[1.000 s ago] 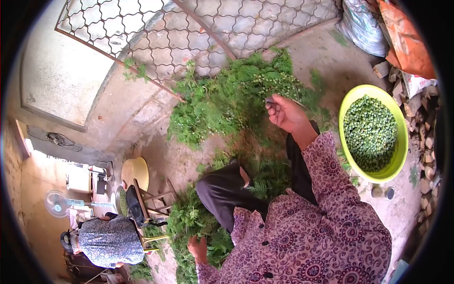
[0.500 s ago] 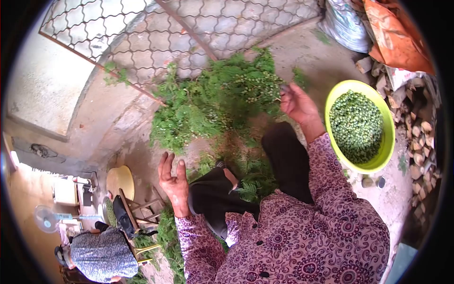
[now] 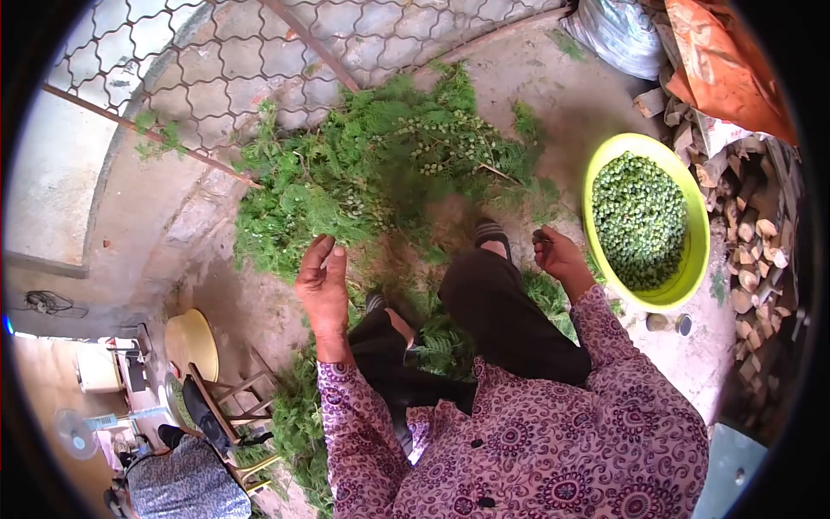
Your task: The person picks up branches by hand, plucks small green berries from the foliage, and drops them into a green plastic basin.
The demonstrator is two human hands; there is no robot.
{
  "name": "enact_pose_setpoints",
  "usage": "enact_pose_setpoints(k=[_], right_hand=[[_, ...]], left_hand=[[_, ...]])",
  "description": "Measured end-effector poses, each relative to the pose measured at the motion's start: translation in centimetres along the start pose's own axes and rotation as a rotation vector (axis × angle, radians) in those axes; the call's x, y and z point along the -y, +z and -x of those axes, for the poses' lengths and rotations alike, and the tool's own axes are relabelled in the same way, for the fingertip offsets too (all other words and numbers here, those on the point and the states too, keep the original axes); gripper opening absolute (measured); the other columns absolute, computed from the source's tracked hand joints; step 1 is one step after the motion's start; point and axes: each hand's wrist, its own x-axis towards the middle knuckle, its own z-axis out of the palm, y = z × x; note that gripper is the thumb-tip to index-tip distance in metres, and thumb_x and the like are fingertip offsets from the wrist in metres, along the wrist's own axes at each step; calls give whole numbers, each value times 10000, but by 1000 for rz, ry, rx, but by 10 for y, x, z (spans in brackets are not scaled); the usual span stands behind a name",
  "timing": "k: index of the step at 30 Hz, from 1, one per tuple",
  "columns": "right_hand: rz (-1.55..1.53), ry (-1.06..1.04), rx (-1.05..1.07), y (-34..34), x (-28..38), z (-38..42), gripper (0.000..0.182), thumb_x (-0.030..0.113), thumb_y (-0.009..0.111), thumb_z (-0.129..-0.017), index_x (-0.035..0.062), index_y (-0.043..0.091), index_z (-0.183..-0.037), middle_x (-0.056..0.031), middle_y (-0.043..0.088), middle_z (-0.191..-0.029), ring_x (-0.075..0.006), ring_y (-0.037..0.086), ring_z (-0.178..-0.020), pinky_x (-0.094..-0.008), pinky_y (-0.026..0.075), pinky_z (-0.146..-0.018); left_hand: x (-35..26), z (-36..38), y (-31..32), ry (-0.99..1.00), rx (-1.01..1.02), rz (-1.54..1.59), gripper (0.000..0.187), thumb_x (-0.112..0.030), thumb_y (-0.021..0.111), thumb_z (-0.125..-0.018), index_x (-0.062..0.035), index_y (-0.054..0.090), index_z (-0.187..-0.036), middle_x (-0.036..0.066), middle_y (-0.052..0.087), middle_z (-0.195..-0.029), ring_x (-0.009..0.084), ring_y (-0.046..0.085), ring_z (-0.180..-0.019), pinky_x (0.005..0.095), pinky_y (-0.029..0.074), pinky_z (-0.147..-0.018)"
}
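A heap of feathery green branches [image 3: 303, 186] with small round green fruits lies on the ground ahead of me. My left hand [image 3: 322, 294] is raised at the near edge of the heap, fingers extended and thumb a little apart, with nothing visible in it. My right hand [image 3: 560, 259] is closed, its darkened fingertips curled in, beside the yellow-green basin [image 3: 699, 251]. Whatever those fingers may hold is hidden. Many small round green fruits [image 3: 640, 221] fill much of the basin.
A wire-mesh panel [image 3: 333, 65] stands beyond the heap. Stacked firewood [image 3: 748, 229], a white sack [image 3: 616, 39] and an orange sheet [image 3: 735, 65] are at right. A small jar [image 3: 660, 323] lies near the basin. At lower left, another person [image 3: 186, 484] sits by a wooden chair [image 3: 226, 394].
My right hand has drawn back from the heap toward me, and its fingers have curled in. My left hand has risen slightly. The view has shifted, and my right foot now shows.
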Motion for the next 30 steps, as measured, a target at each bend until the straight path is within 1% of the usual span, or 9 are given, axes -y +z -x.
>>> enact_pose_setpoints(k=[4,14,16,17,18,20,21,23,30], right_hand=[[156,-14,-75,8,-8,-8,119,193,562,-798,75,543,-787,-26,557,-655,-114,508,-519,-243,399,-429],[643,-127,-247,-40,-1,-102,211,193,585,-746,-13,553,-780,-84,544,-570,-157,520,-450,-289,383,-368],[974,-266,-343,-38,10,-115,354,275,608,-711,-46,574,-857,-124,569,-577,-208,558,-479,-324,441,-441],[1257,-266,-398,-43,17,-130,484,337,602,-682,-40,560,-983,-181,609,-735,-279,604,-648,-368,480,-625],[1247,-271,-401,-47,19,-142,484,337,602,-682,-40,560,-983,-181,609,-735,-279,604,-648,-368,480,-625],[1650,-510,-603,-48,21,-165,545,353,592,-678,-12,523,-1076,-224,586,-917,-320,574,-861,-379,434,-802],[1643,-513,-606,-46,23,-173,545,353,592,-678,-12,523,-1076,-224,586,-917,-320,574,-861,-379,434,-802],[1672,-353,-577,-36,30,-183,622,342,595,-674,36,438,-1192,-235,505,-1100,-337,469,-1058,-388,378,-892],[1677,-227,-701,-11,25,-209,748,315,624,-662,134,286,-1304,-233,445,-1185,-358,442,-1086,-406,357,-908]], left_hand=[[-5,-2,5,-341,40,178,283,-180,625,-788,12,589,-992,105,586,-996,145,570,-857,250,468,-689],[-28,-1,7,-297,138,139,311,-157,609,-795,12,559,-1050,99,586,-1012,169,571,-894,273,469,-727],[-32,2,8,-253,155,26,293,-151,606,-796,-2,567,-1046,98,579,-1028,165,564,-896,280,458,-757],[-35,4,11,-234,161,-24,289,-140,610,-785,-21,572,-1045,105,565,-1050,167,561,-886,287,447,-780],[-35,6,11,-226,168,-26,289,-140,610,-785,-21,572,-1045,105,565,-1050,167,561,-886,287,447,-780],[-34,8,10,-152,268,-103,310,-150,615,-762,-20,572,-1039,129,541,-1081,174,563,-870,292,448,-780],[-35,8,10,-146,272,-104,310,-150,615,-762,-20,572,-1039,129,541,-1081,174,563,-870,292,448,-780],[-37,8,10,-187,325,-154,331,-167,615,-735,-2,572,-1018,162,523,-1097,193,559,-883,292,457,-764],[-40,11,13,-172,362,-264,374,-205,620,-729,20,562,-1021,186,501,-1115,211,552,-909,287,451,-731]])
